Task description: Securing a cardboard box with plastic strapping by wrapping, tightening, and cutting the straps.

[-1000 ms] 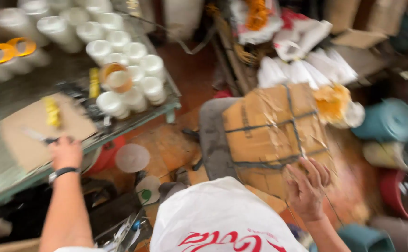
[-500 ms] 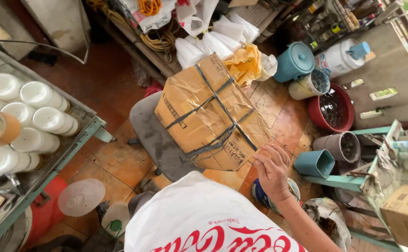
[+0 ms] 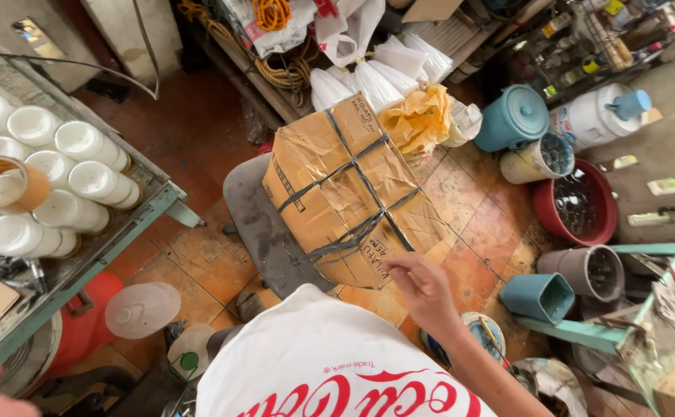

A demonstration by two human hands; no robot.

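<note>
Right hand (image 3: 424, 287) fingers loosely curled, empty, at strapped cardboard box (image 3: 345, 189), red tub (image 3: 577, 208) holding jars

I think I am in the back room of a small drink or food shop. I see rows of white cups (image 3: 82, 174) on a metal table (image 3: 132, 224), tubs and a red bucket (image 3: 581, 205) on the tiled floor (image 3: 198, 259), and plastic bags (image 3: 368, 81) and a taped cardboard box (image 3: 345, 189).
</note>
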